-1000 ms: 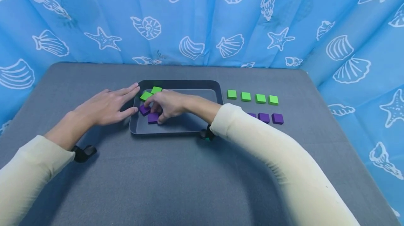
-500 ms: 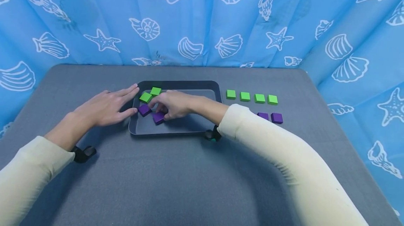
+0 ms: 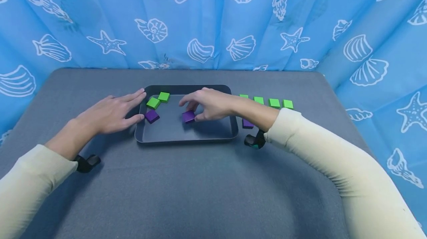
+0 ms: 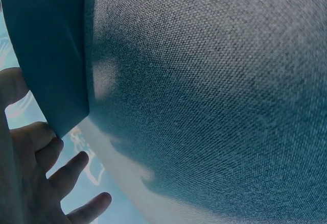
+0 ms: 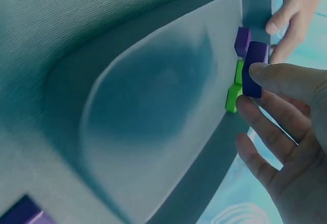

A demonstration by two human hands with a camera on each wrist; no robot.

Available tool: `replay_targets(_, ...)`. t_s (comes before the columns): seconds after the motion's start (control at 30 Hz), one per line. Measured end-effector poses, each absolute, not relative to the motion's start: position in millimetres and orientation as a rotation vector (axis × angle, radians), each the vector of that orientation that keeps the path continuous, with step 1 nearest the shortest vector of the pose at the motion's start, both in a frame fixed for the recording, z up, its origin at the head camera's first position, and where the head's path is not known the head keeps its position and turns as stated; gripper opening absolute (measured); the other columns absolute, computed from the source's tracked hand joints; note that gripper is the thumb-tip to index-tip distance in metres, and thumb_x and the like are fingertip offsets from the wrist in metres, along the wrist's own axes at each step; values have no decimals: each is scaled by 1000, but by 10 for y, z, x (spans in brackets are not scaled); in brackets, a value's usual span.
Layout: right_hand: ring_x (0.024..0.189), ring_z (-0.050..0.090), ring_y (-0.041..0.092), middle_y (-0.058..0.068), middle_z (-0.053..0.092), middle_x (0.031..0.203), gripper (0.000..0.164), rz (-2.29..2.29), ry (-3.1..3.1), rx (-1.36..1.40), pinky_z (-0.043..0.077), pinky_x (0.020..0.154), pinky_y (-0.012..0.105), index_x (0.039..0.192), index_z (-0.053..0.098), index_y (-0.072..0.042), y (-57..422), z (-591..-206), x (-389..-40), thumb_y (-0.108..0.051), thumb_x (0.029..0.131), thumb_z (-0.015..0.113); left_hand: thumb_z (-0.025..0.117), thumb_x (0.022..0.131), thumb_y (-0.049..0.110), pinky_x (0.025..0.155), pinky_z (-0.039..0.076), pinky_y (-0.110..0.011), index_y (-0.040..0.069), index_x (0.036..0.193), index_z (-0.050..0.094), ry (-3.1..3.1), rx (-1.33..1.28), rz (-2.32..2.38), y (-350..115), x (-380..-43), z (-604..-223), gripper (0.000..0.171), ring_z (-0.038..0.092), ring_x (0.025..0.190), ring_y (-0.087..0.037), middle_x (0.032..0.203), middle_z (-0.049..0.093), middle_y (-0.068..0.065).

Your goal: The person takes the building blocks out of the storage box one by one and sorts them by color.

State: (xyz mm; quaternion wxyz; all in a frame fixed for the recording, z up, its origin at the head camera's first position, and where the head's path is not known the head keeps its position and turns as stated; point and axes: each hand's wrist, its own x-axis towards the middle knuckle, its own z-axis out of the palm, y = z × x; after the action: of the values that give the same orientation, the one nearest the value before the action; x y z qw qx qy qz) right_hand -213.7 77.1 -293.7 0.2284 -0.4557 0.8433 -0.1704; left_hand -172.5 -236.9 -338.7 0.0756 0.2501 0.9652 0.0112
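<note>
In the head view, a dark grey rectangular tray (image 3: 186,141) sits on the table. My right hand (image 3: 213,103) pinches a purple block (image 3: 188,117) between thumb and fingers over the tray's middle; the right wrist view shows the held block (image 5: 254,71) raised off the tray floor. At the tray's left end lie two green blocks (image 3: 153,103) and one purple block (image 3: 152,116). My left hand (image 3: 105,115) has its fingers extended, with fingertips touching the tray's left rim. In the left wrist view, that hand (image 4: 38,168) lies along the tray wall (image 4: 51,55).
Right of the tray, several green blocks (image 3: 274,103) stand in a row on the grey cloth-covered table (image 3: 180,187). In front of them a purple block (image 3: 247,123) shows, partly behind the right forearm. A blue shell-patterned curtain (image 3: 207,20) borders the table.
My right hand has taken the purple block from the tray's left end and moved it rightward to mid-tray. The left hand has stayed at the rim.
</note>
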Motion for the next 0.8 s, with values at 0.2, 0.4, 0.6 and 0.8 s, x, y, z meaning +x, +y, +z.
replay_targets(0.2, 122, 60, 15, 8, 64, 132, 56, -565, 2364, -1224, 46, 105, 38, 141, 54, -9, 1089, -2879, -2135, -5, 89, 72, 51, 101, 45, 104, 34, -68, 1, 157, 24, 2903, 771, 37, -2368, -1723, -3383, 76, 50, 129, -46, 161, 24, -22)
replay_targets(0.4, 120, 62, 19, 11, 63, 133, 54, -658, 2418, -1160, 49, 102, 44, 139, 56, -9, 1442, -2905, -2135, -4, 88, 72, 50, 101, 46, 105, 33, -69, 2, 157, 24, 2897, 756, 28, -2363, -1720, -3384, 76, 48, 131, -47, 161, 24, -23)
replay_targets(0.6, 116, 63, 20, 6, 68, 124, 53, -697, 2523, -1117, 50, 99, 45, 137, 58, -10, 1814, -2924, -2110, -3, 87, 72, 49, 101, 47, 106, 31, -69, 2, 157, 24, 2893, 749, 39, -2364, -1717, -3387, 76, 44, 133, -47, 161, 23, -22)
replay_targets(0.8, 112, 65, 24, 8, 70, 120, 52, -740, 2605, -1074, 54, 92, 48, 136, 58, -8, 2171, -2987, -2104, 1, 86, 71, 50, 101, 47, 107, 32, -68, 2, 157, 25, 2893, 761, 55, -2367, -1706, -3372, 75, 44, 133, -47, 161, 24, -22)
